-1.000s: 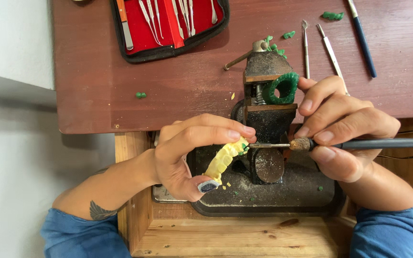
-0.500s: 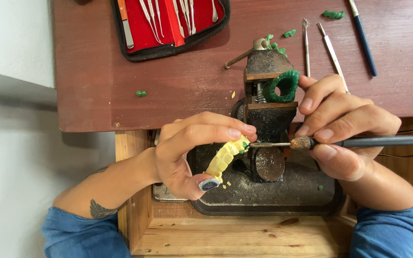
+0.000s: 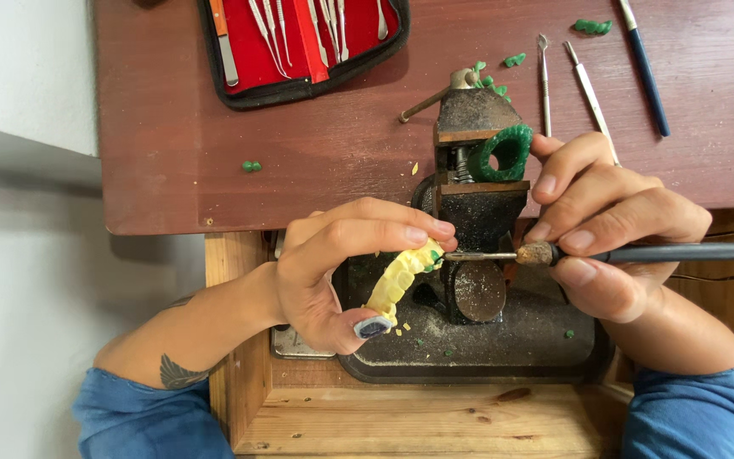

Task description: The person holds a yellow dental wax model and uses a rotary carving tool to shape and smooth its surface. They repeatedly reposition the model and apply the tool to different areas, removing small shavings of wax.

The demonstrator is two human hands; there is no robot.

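Observation:
My left hand point(image 3: 341, 263) pinches a curved yellow piece point(image 3: 397, 280) shaped like a row of teeth, with small green spots near its upper end. My right hand point(image 3: 613, 229) grips a dark pen-like tool point(image 3: 673, 252) whose thin metal tip touches the upper end of the yellow piece. Both hands hover over a dark metal bench vise point(image 3: 477, 212). A green wax ring point(image 3: 503, 153) sits in the vise jaws, just above the tool.
A red-lined tool case point(image 3: 299, 51) with several metal instruments lies open at the back of the brown table point(image 3: 214, 170). Thin metal picks point(image 3: 588, 85) and a blue-handled tool point(image 3: 643, 68) lie at the back right, among green wax bits point(image 3: 592, 27). A wooden bench point(image 3: 426, 425) is below.

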